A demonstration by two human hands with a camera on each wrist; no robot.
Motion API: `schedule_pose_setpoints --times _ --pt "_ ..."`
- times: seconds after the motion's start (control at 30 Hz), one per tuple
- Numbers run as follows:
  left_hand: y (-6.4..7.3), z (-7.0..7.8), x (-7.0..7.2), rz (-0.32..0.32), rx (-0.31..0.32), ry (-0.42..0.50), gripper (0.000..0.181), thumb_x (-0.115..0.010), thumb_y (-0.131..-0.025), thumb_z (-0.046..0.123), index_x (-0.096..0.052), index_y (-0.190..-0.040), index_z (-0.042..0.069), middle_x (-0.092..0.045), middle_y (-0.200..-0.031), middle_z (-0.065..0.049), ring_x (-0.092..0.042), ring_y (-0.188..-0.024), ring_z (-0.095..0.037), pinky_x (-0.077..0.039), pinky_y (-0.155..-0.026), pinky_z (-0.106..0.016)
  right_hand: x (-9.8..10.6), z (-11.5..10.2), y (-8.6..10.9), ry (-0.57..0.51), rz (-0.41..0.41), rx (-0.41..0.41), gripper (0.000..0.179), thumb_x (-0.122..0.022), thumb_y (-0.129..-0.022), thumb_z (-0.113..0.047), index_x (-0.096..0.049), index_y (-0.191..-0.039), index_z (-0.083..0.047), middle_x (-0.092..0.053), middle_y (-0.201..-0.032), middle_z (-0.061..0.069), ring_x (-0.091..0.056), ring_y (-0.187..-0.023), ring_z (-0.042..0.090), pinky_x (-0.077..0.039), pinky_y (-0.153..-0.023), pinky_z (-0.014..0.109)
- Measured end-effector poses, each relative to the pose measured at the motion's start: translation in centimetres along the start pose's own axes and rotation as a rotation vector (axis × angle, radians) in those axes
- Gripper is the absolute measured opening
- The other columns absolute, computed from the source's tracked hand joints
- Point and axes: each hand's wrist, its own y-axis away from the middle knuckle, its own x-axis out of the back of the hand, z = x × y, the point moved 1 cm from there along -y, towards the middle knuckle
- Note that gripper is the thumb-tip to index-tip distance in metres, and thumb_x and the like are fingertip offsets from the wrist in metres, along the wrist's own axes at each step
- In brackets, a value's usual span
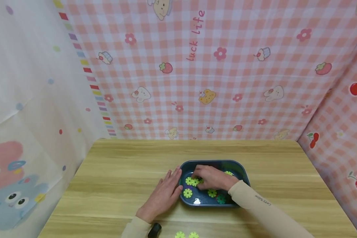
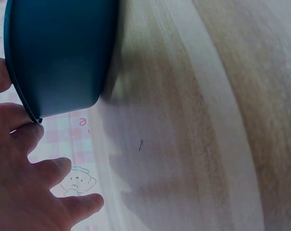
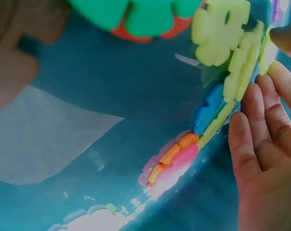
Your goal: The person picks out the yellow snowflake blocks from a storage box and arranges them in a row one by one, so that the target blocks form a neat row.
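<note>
A dark blue tray stands on the table with toothed plastic snowflake discs inside. My left hand lies at its left end, fingers stretched out. In the left wrist view, some of those fingers touch the rim of the tray. Reaching inside, my right hand pinches a yellow-green snowflake disc between thumb and finger. Other yellow-green discs lie near its fingertips. A green disc sits at the tray's front right, over a red one. Blue, orange and pink discs show in the right wrist view.
Two yellow-green discs lie on the wooden table at its near edge. Beside the left wrist is a black object. Patterned cloth hangs behind the table and along both sides.
</note>
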Motion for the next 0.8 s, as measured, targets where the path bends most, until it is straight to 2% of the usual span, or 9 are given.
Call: schedule_pose_setpoints --times 0.3,0.5,0.8 --pt "0.0 0.0 0.0 0.011 -0.015 0.000 0.059 -0.044 -0.112 0.033 -0.029 -0.164 0.011 -0.021 -0.172 -0.004 -0.023 -0.154 -0.042 -0.027 -0.116 -0.072 0.5 0.1 0.3 -0.069 0.000 -0.046 0.034 -0.077 -0.093 -0.026 -0.073 -0.124 -0.013 -0.067 -0.120 -0.001 -0.061 -0.103 0.008 -0.056 -0.099 0.037" --pt "0.0 -0.1 -0.1 0.019 -0.025 0.000 0.059 -0.045 -0.112 0.032 -0.030 -0.164 0.009 -0.022 -0.171 -0.005 -0.023 -0.154 -0.042 -0.027 -0.116 -0.073 1.6 -0.3 1.0 -0.074 0.040 -0.039 0.033 -0.076 -0.092 -0.024 -0.073 -0.124 -0.013 -0.066 -0.119 -0.003 -0.061 -0.102 0.009 -0.057 -0.095 0.035" --pt "0.0 0.0 -0.1 0.011 -0.005 0.004 0.059 -0.044 -0.112 0.034 -0.028 -0.165 0.012 -0.020 -0.172 -0.003 -0.021 -0.155 -0.040 -0.025 -0.117 -0.071 3.5 -1.3 2.2 -0.107 0.101 -0.034 0.029 -0.077 -0.093 -0.022 -0.072 -0.121 -0.015 -0.065 -0.117 -0.005 -0.062 -0.100 0.012 -0.058 -0.090 0.035"
